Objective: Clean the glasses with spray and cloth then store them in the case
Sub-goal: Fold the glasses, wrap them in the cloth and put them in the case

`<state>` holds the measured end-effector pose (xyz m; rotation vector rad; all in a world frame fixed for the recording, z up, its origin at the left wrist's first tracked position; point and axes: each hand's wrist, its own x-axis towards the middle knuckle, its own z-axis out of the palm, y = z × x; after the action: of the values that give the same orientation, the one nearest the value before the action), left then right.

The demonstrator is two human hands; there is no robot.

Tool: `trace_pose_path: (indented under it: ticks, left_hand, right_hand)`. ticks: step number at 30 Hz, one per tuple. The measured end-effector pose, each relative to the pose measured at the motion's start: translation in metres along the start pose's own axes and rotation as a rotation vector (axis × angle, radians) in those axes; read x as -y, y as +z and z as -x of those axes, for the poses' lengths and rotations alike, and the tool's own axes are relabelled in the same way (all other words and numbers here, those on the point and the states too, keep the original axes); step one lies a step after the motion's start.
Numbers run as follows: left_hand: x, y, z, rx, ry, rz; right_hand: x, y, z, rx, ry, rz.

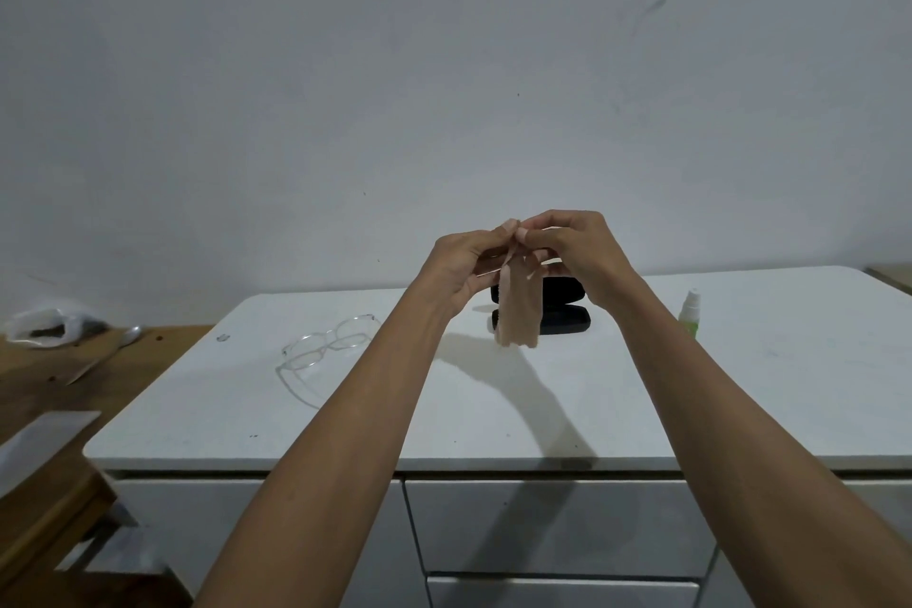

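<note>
A beige cloth (517,311) hangs from both hands, raised above the white cabinet top (493,410). My left hand (464,267) and my right hand (577,252) pinch its top edge together, fingertips touching. Clear-framed glasses (323,343) lie unfolded on the cabinet top to the left of my left forearm. A black glasses case (562,311) lies open behind the cloth, partly hidden by it and by my right hand. A small spray bottle (690,314) with green liquid and a white cap stands at the right, beyond my right forearm.
A wooden table (44,370) adjoins the cabinet on the left, with a plastic bag (44,326) and a spoon (129,336) on it. White drawers (557,523) sit below the cabinet top. A plain wall stands behind.
</note>
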<state>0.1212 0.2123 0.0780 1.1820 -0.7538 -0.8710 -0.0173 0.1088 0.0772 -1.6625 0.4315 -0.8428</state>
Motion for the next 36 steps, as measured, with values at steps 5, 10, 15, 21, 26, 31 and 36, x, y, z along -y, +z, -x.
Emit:
trace_pose_path:
  ticks: [5, 10, 15, 21, 26, 31, 36]
  left_hand:
    - [0.001, 0.0, 0.001, -0.001, -0.016, -0.018]
    - [0.003, -0.003, 0.0, 0.01, 0.013, 0.008]
    - [0.0, -0.006, 0.002, -0.061, 0.062, 0.021]
    - [-0.008, -0.026, 0.002, -0.242, 0.14, -0.182]
    - [-0.007, -0.04, -0.004, -0.326, 0.179, -0.322]
    - [0.0, -0.046, -0.008, -0.309, 0.156, -0.321]
    - [0.01, -0.053, -0.016, -0.325, 0.099, -0.27]
  right_hand:
    - [-0.001, 0.001, 0.002, -0.008, 0.014, 0.007]
    - [0.0, 0.0, 0.005, -0.016, 0.042, -0.034]
    - [-0.001, -0.002, 0.0, -0.109, 0.078, -0.048]
    - [-0.006, -0.011, -0.004, -0.249, 0.057, -0.023]
    - [-0.015, -0.021, -0.013, -0.32, 0.062, 0.046]
    - [-0.026, -0.022, -0.016, -0.324, 0.098, 0.073]
    - [-0.036, -0.023, -0.021, -0.329, 0.162, 0.074]
